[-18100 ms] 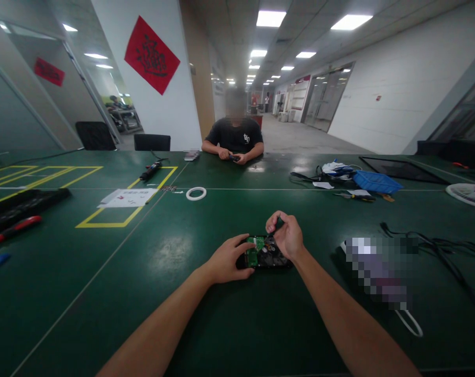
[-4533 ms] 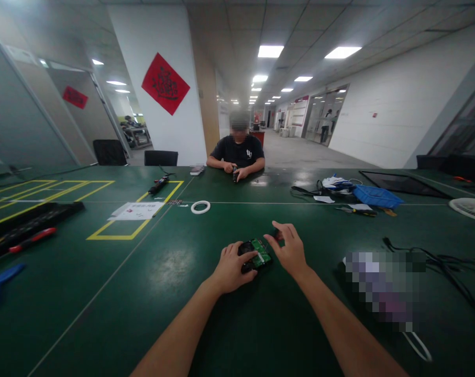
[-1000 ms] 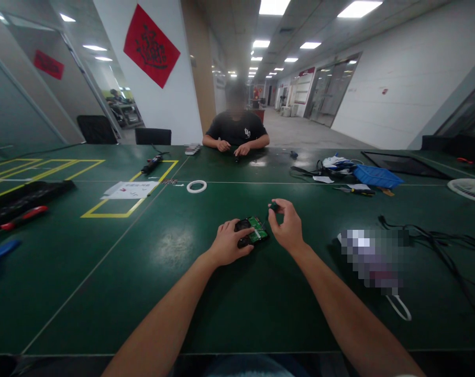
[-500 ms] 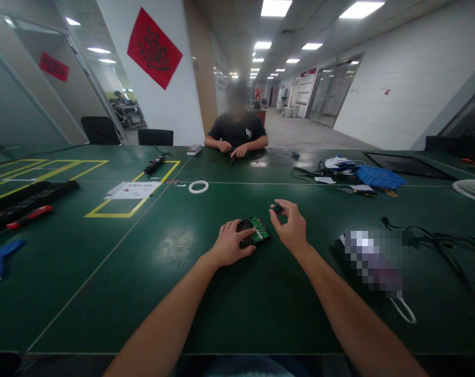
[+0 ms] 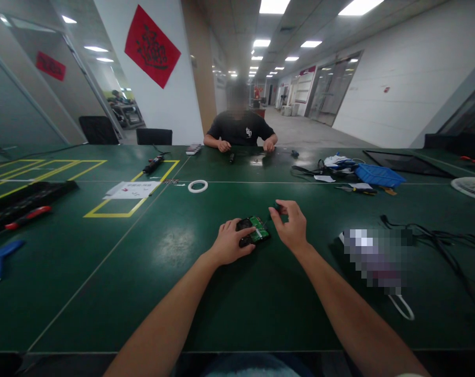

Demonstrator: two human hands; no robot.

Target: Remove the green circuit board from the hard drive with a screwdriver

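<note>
A small black device with a green circuit board (image 5: 254,230) lies on the green table (image 5: 174,262) in front of me. My left hand (image 5: 230,245) rests on its left side, fingers curled over it and holding it down. My right hand (image 5: 291,226) hovers just right of the board, thumb and fingers pinched on a small dark tool (image 5: 277,207) whose tip points down toward the board's right end.
A person in a black shirt (image 5: 240,131) sits across the table, hands on the tabletop. A white tape ring (image 5: 198,186), paper sheet (image 5: 132,189), blue tray (image 5: 374,175), black cables (image 5: 437,238), a black tool tray (image 5: 25,196) and a red-handled tool (image 5: 27,215) lie around.
My right hand with the small tool has dipped slightly toward the board. The person opposite has spread their hands apart. My left hand stays on the device.
</note>
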